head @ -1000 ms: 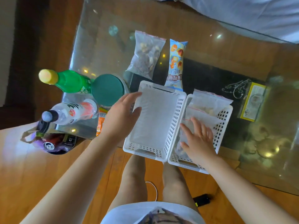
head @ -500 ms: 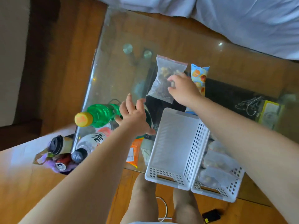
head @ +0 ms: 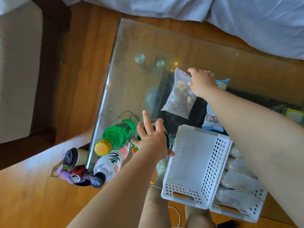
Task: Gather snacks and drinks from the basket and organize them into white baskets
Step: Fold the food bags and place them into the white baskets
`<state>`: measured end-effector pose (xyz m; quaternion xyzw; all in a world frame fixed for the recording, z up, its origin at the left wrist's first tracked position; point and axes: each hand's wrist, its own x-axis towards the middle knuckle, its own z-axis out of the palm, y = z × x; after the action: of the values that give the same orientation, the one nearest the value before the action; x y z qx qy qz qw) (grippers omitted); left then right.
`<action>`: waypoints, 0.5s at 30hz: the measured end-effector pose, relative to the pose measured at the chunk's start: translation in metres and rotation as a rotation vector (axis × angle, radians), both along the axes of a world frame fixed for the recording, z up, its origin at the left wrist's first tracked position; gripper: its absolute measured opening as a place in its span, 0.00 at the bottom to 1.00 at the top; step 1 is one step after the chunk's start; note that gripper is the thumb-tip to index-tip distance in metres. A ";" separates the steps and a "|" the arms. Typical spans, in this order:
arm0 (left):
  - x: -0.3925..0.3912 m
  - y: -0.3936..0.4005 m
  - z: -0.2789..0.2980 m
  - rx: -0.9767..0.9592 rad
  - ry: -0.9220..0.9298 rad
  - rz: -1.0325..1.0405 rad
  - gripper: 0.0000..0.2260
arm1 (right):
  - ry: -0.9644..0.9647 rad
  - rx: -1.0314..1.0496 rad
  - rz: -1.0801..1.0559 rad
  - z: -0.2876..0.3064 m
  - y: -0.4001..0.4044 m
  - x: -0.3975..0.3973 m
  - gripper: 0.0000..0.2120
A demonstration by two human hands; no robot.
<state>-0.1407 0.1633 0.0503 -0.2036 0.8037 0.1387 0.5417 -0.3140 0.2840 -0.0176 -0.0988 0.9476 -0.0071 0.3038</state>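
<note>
Two white baskets stand side by side at the glass table's near edge: the left basket is empty, the right basket holds clear bags. My right hand reaches far over them and pinches the top corner of a clear zip bag of nuts. A blue snack packet lies partly under my forearm. My left hand hovers open, fingers spread, over a dark green lid between the left basket and a green bottle. A white bottle lies in front of the green one.
Beside the table's left corner, a purple basket on the floor holds a drink can and a lidded coffee cup. Grey bedding lies beyond the table. A yellow packet shows at the right edge. My knees are under the table.
My right hand left the right basket, reached forward and took hold of the nut bag's top. My left hand came off the empty basket and spread open above the green lid.
</note>
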 end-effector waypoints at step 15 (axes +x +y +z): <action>-0.001 -0.001 0.006 -0.006 0.038 -0.022 0.49 | -0.021 -0.446 -0.425 0.061 0.023 0.082 0.09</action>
<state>-0.1414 0.1618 0.0558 -0.1934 0.8165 0.1341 0.5271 -0.2318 0.3068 0.0435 0.0375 0.9189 -0.2795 0.2760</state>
